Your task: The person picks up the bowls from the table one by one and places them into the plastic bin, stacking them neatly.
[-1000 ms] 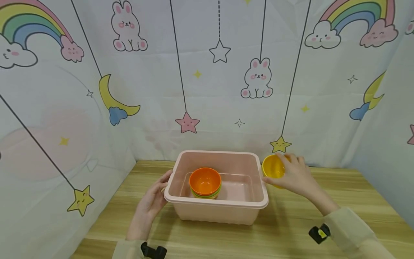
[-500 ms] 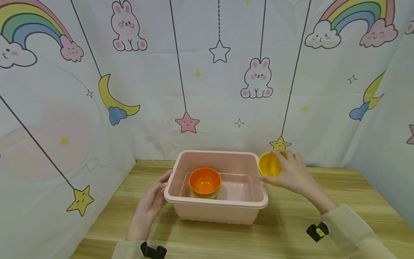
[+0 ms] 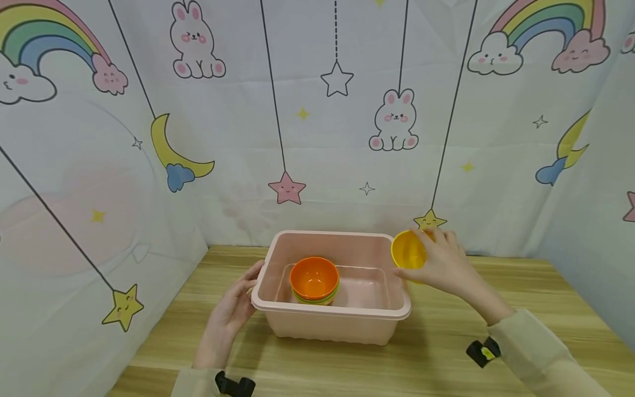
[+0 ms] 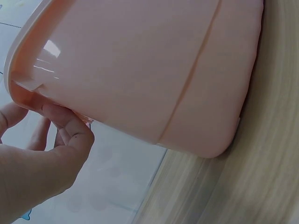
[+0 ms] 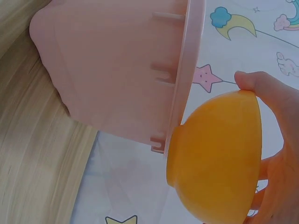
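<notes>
The right hand point(image 3: 444, 262) grips a yellow bowl point(image 3: 408, 250) tilted on its side at the bin's point(image 3: 331, 318) far-right corner; the orange bowl stack point(image 3: 315, 279) lies left inside. The left hand point(image 3: 237, 303) holds the left rim.

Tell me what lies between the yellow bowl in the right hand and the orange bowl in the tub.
In the head view, only the pink tub's right wall and a bare stretch of its floor separate the yellow bowl from the orange bowl.

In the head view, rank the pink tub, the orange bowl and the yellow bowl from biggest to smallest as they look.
1. pink tub, clearly largest.
2. orange bowl, in the tub atop a stack.
3. yellow bowl, gripped by the right hand; it looks smaller, but it is tilted and partly covered, so their order is unsure.
</notes>
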